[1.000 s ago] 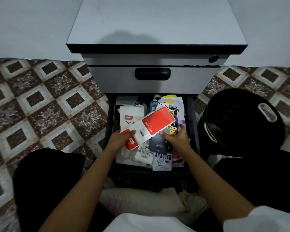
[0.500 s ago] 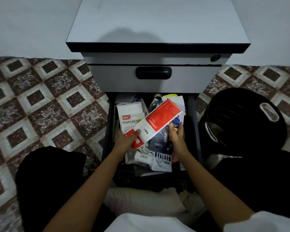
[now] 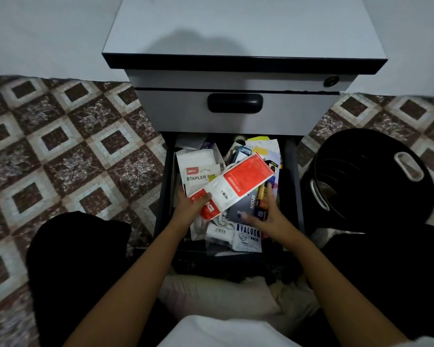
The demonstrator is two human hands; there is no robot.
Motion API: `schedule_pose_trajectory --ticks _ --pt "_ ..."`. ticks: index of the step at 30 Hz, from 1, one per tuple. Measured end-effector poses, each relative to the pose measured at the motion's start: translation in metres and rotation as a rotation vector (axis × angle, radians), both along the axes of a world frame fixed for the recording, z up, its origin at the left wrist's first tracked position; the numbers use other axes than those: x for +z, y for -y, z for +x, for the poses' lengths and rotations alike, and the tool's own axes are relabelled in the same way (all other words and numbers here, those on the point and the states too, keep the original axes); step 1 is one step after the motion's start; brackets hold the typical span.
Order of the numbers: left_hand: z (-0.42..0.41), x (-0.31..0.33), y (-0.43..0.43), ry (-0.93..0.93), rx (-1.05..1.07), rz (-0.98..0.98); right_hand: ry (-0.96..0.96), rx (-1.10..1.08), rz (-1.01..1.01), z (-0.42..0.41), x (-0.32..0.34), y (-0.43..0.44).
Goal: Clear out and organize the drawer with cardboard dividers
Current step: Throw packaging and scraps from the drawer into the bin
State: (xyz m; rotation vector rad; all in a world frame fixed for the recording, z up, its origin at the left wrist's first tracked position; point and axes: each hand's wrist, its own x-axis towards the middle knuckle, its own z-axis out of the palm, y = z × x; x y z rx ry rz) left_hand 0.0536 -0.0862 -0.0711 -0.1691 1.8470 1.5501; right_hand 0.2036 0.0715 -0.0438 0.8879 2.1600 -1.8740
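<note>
Below the closed upper drawer (image 3: 235, 103) of the grey cabinet (image 3: 236, 28), the open drawer (image 3: 290, 186) was crammed with loose packets lying over one another. At about 9 o'clock within it, the left hand (image 3: 189, 207) had its grip clenched on the lower corner of a red-and-white stationery packet (image 3: 243, 181), thumb on top. The packet slanted up toward 2 o'clock, above the heap. Holding it by one corner looked like a way to lift it out without dragging its neighbours. At 4 o'clock of that packet the right hand (image 3: 268, 216) lay with a released grip, fingers spread and fairly straight over a dark spoon packet (image 3: 246, 204), probably steadying the pile or feeling for the next piece. A stapler packet (image 3: 198, 171) lay partly under the raised one at 10 o'clock, and a value pack (image 3: 247, 236) at 6 o'clock near the drawer front. A black basket (image 3: 366, 181) sat on the tiled floor (image 3: 73, 151) at 3 o'clock, likely for what came out. No cardboard dividers showed, so clearing seemed barely begun.
</note>
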Motion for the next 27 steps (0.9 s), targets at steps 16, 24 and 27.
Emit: schedule_pose_trajectory --ticks 16,24,27 --pt "0.001 -0.004 0.001 -0.001 -0.052 0.019 0.258 0.341 0.721 0.005 -0.023 0.004" --pt "0.013 0.005 -0.004 -0.136 -0.046 0.069 0.227 0.295 0.639 -0.015 -0.026 0.004" --pt "0.015 0.001 -0.002 -0.213 -0.138 0.061 0.014 0.131 0.244 -0.012 -0.026 0.004"
